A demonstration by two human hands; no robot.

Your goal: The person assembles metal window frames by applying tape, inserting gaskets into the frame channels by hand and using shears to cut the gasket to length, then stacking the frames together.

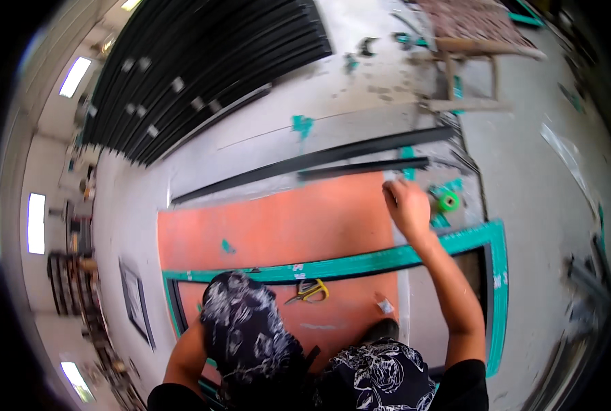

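My right hand (411,211) is over the right edge of an orange mat (271,219), its fingers curled together; whatever they may hold is too small to make out. Just right of it lies a roll of green tape (448,201). Below that hand, a large rectangular frame (360,263) covered in green film stretches across the floor, and my right forearm passes over its long bar. Scissors with yellow handles (312,291) rest on the mat inside the frame. My left arm reaches down beside my patterned trouser leg, which hides the left hand.
Dark long strips (305,159) lie beyond the mat. A big stack of black profiles (202,61) fills the far left. A wooden stool (466,75) stands at the far right. Green film scraps (302,125) are scattered about, and a small dark frame (135,301) lies at left.
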